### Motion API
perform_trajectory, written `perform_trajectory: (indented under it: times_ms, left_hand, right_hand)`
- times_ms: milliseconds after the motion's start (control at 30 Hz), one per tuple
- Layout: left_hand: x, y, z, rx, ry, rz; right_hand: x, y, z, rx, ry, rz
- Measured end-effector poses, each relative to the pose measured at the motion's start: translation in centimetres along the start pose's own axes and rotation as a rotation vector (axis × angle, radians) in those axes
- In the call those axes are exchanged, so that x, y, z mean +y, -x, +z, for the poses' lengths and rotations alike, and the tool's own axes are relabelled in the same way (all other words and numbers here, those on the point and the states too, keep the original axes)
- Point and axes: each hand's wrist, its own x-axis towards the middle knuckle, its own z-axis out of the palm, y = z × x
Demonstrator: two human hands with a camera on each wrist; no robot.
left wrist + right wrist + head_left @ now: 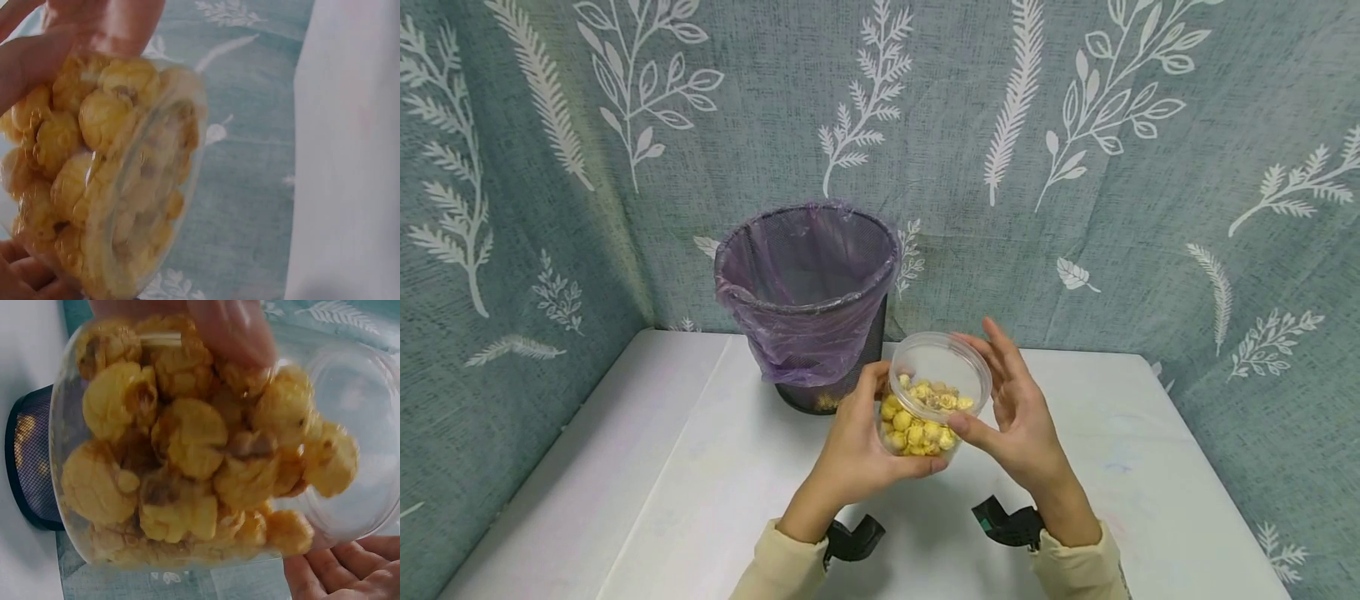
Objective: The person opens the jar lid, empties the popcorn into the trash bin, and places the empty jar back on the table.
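Note:
A clear plastic jar (917,450) of yellow popcorn (917,429) is held up over the table, tilted so that its round clear lid (940,367) faces up toward me. My left hand (857,446) grips the jar's side, thumb along its lower front. At the right, my right hand (1018,417) grips the lid's rim between thumb and fingers. The jar's base (156,187) shows large in the left wrist view, popcorn pressed against the wall. Across the right wrist view the jar (181,487) lies sideways, a fingertip on its wall.
Just behind the hands, a black mesh bin (880,333) with a purple bag (805,333) over its rim stands on the white table (700,500). A grey-green leaf-patterned cloth (955,125) hangs at the back and sides.

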Motion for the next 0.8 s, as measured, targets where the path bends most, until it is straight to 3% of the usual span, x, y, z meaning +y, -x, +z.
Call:
perform_trajectory:
  times_ms: [100,267,367,467,667,800]
  left_hand:
    - [0.1,0.1,0.2,0.047,-0.044,-0.009]
    - [0.4,0.1,0.7,0.135,-0.218,-0.009]
    - [0.4,0.1,0.8,0.147,-0.286,-0.007]
    - [0.5,0.1,0.7,0.127,-0.277,-0.018]
    - [0.4,0.0,0.2,0.014,-0.104,-0.049]
    - [0.4,0.0,-0.1,-0.046,-0.042,-0.041]
  right_hand:
    - [-0.1,0.1,0.4,0.038,0.051,0.033]
    - [-0.4,0.1,2.0,0.173,0.289,0.086]
    - [-0.5,0.0,2.6,0.212,0.357,0.103]
    - [-0.6,-0.1,2.5,0.206,0.312,0.108]
    - [-0.8,0.0,1.3,0.124,0.149,0.043]
    - [-0.9,-0.1,0.0,0.128,0.06,-0.002]
